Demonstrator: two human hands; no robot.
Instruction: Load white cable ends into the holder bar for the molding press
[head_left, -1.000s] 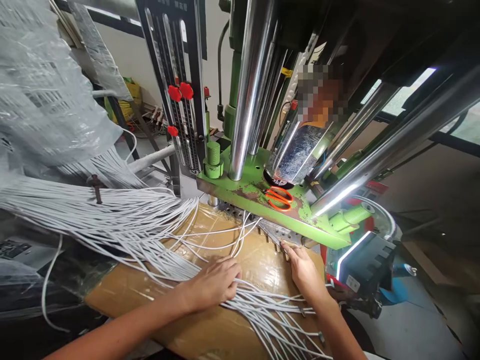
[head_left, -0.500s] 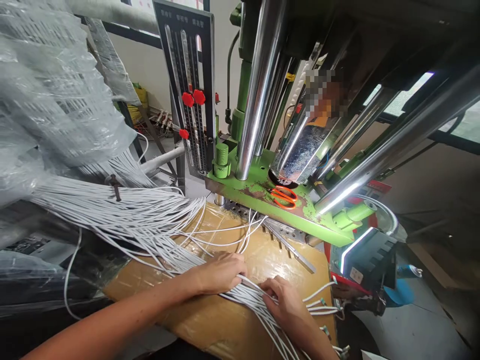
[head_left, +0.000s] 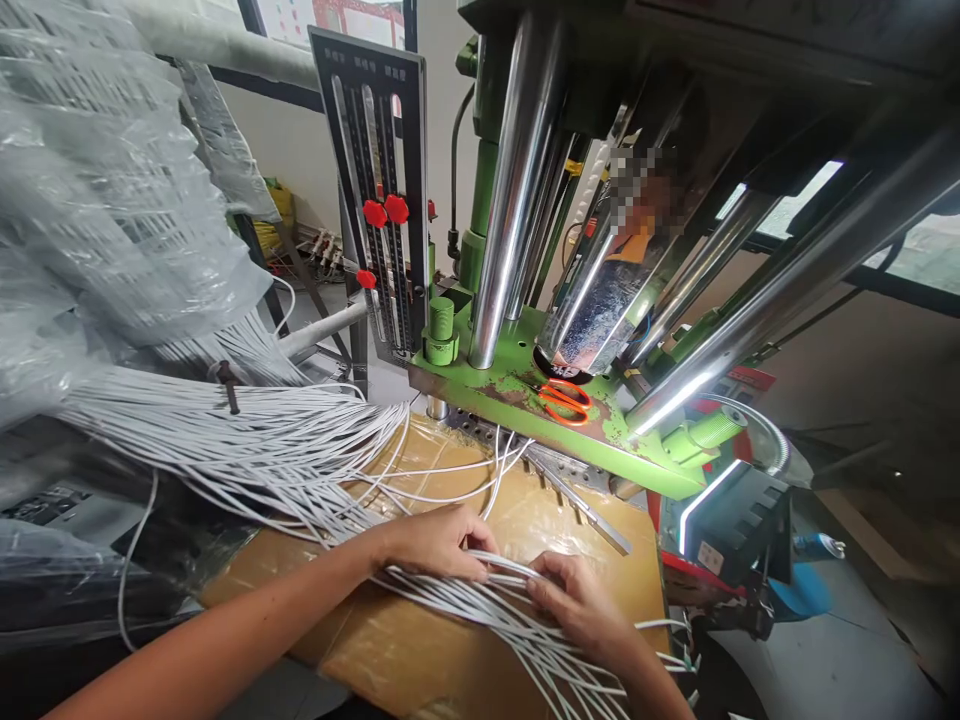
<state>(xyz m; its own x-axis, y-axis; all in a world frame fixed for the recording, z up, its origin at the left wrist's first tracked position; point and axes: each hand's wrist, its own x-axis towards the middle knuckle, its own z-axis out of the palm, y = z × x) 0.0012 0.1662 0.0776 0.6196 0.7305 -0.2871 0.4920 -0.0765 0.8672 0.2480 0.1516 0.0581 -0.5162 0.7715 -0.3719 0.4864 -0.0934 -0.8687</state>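
A thick bundle of white cables (head_left: 480, 597) runs across the taped brown board in front of me. My left hand (head_left: 442, 543) lies over the bundle with its fingers curled closed round some of the cables. Just to its right, my right hand (head_left: 574, 597) pinches a few cables between thumb and fingers. Below both hands, other cables fan out toward the lower right. Small connectors (head_left: 691, 660) on cable ends show past my right forearm. Part of each hand's grip is hidden behind the fingers.
A green press (head_left: 517, 385) with steel columns stands behind the board, orange-handled scissors (head_left: 564, 402) on its base. A metal bar (head_left: 589, 510) lies on the board (head_left: 420, 640). Plastic-wrapped cables (head_left: 135, 180) hang at left. A lit dark box (head_left: 739, 510) sits at right.
My left fingers have shifted and lifted some cables away from the rest, which spread lower on the board. The connector ends have moved right. My right hand keeps hold of cables.
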